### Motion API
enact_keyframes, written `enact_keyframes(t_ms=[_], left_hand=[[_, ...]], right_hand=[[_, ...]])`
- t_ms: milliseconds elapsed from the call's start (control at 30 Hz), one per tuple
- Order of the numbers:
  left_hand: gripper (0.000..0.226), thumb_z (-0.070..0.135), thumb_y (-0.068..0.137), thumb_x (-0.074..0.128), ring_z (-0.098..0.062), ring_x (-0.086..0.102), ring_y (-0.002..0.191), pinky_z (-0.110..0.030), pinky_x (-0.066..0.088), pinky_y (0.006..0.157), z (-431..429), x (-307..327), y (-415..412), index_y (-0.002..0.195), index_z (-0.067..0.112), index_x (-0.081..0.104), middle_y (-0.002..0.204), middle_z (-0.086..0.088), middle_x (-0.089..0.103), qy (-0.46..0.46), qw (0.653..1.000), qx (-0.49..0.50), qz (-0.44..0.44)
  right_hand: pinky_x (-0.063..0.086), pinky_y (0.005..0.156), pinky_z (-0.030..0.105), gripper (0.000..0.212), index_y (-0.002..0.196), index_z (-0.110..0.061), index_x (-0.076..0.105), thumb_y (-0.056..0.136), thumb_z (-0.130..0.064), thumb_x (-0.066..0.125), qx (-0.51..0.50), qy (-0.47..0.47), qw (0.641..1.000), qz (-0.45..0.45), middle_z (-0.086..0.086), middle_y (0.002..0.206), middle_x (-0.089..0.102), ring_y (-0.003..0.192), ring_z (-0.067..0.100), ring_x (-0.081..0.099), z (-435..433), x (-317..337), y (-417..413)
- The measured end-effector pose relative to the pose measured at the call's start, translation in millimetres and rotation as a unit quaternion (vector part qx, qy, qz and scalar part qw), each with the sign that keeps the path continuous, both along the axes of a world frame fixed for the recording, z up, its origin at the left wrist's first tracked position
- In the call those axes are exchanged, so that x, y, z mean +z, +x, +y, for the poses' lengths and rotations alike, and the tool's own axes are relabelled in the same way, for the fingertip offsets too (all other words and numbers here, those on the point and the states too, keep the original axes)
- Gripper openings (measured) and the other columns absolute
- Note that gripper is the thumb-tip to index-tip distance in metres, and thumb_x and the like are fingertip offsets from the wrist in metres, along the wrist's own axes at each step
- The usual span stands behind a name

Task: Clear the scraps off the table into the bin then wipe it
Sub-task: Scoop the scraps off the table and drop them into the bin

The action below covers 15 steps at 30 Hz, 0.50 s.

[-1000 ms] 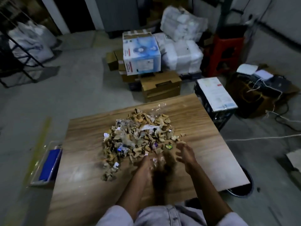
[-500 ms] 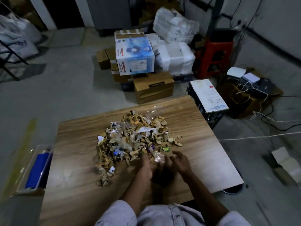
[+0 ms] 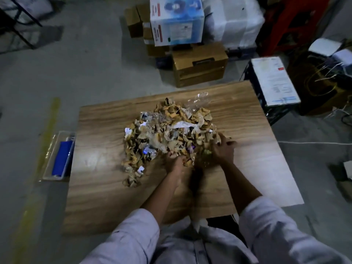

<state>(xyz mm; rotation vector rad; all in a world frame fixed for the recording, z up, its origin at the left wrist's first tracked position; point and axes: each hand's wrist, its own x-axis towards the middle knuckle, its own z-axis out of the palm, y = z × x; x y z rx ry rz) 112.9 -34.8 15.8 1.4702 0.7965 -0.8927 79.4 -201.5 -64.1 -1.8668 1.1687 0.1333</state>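
The scraps (image 3: 167, 134) heaped under and beyond the fingers (image 3: 226, 143) are mostly torn tan cardboard, matt and rough-edged, mixed with crumpled clear plastic that glints, a white paper strip (image 3: 182, 125) and small glossy wrapper bits. A loose sheet of clear film (image 3: 200, 100) lies past the fingertips at the heap's far edge. The table (image 3: 106, 197) beneath the fingers is wood-grained and smooth, with a dull sheen to their left. Further left sits a clear plastic tray (image 3: 51, 155). Behind the fingers, the sleeves (image 3: 133, 239) are pale matt cloth. Well beyond, brown cardboard boxes (image 3: 200, 67) stand on a rough matt concrete floor (image 3: 76, 73).
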Motion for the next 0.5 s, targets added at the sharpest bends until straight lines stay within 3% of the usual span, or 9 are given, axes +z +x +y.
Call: enact_keyframes(t_ms=[100, 133, 200, 267, 300, 367, 433, 500], left_hand=[[0.082, 0.075, 0.085, 0.057, -0.033, 0.065, 0.102, -0.036, 0.054, 0.090, 3, -43, 1, 0.127, 0.005, 0.064, 0.121, -0.022, 0.068, 0.019, 0.996, 0.076, 0.034], [0.081, 0.073, 0.088, 0.055, -0.031, 0.063, 0.098, -0.037, 0.052, 0.088, 10, -43, 5, 0.131, 0.005, 0.062, 0.124, -0.022, 0.067, -0.001, 0.993, 0.110, 0.031], [0.055, 0.051, 0.106, 0.036, -0.028, 0.058, 0.090, -0.039, 0.050, 0.084, 23, -27, 9, 0.130, 0.007, 0.059, 0.110, -0.016, 0.066, -0.009, 0.992, 0.128, 0.021], [0.050, 0.048, 0.109, 0.024, -0.027, 0.057, 0.094, -0.040, 0.049, 0.088, 37, -17, 22, 0.136, 0.013, 0.049, 0.113, -0.015, 0.059, 0.007, 0.990, 0.138, 0.014], [0.047, 0.048, 0.108, 0.027, -0.024, 0.055, 0.089, -0.039, 0.048, 0.081, 40, -17, 28, 0.138, 0.015, 0.045, 0.114, -0.016, 0.054, 0.026, 0.991, 0.130, -0.013], [0.043, 0.038, 0.097, 0.055, -0.020, 0.053, 0.085, -0.038, 0.047, 0.073, 43, -31, 53, 0.135, 0.022, 0.045, 0.119, -0.009, 0.051, 0.085, 0.983, 0.134, -0.090], [0.036, 0.038, 0.079, 0.071, -0.024, 0.056, 0.091, -0.041, 0.051, 0.073, 39, -21, 65, 0.109, 0.029, 0.054, 0.116, -0.009, 0.058, 0.124, 0.980, 0.110, -0.110], [0.016, 0.034, 0.086, 0.068, -0.018, 0.053, 0.078, -0.032, 0.044, 0.063, 28, -12, 70, 0.089, 0.023, 0.057, 0.092, -0.007, 0.058, 0.075, 0.991, 0.071, -0.088]], right_hand=[[0.043, 0.107, 0.041, 0.059, 0.143, -0.018, 0.059, 0.099, -0.056, 0.059, 0.090, -0.026, 0.996, 0.006, 0.034, 0.139, 0.042, 0.126, 0.049, 0.052, 18, 6, 9], [0.045, 0.105, 0.043, 0.056, 0.143, -0.019, 0.059, 0.100, -0.056, 0.058, 0.071, -0.050, 0.996, -0.007, 0.032, 0.141, 0.040, 0.125, 0.048, 0.053, 21, 11, 9], [0.048, 0.099, 0.046, 0.055, 0.142, -0.024, 0.057, 0.100, -0.059, 0.055, -0.002, -0.106, 0.994, -0.029, 0.026, 0.143, 0.037, 0.124, 0.046, 0.053, 22, 19, 9], [0.045, 0.102, 0.051, 0.061, 0.147, -0.033, 0.048, 0.097, -0.068, 0.051, -0.035, -0.092, 0.995, -0.023, 0.022, 0.150, 0.028, 0.134, 0.046, 0.040, 15, 20, 13], [0.041, 0.107, 0.056, 0.065, 0.151, -0.036, 0.042, 0.096, -0.072, 0.049, -0.035, -0.069, 0.997, -0.013, 0.022, 0.153, 0.023, 0.138, 0.047, 0.032, 10, 20, 17], [0.028, 0.117, 0.060, 0.073, 0.158, -0.039, 0.032, 0.096, -0.075, 0.045, -0.028, -0.032, 0.999, 0.003, 0.027, 0.158, 0.016, 0.144, 0.050, 0.021, 2, 17, 33], [0.011, 0.125, 0.058, 0.076, 0.162, -0.035, 0.026, 0.098, -0.074, 0.040, 0.021, -0.020, 0.999, 0.024, 0.035, 0.163, 0.011, 0.152, 0.052, 0.010, 4, 13, 51], [0.001, 0.124, 0.058, 0.077, 0.163, -0.033, 0.026, 0.099, -0.076, 0.032, 0.106, -0.015, 0.994, 0.037, 0.033, 0.167, 0.008, 0.155, 0.050, 0.002, 17, 5, 64]])
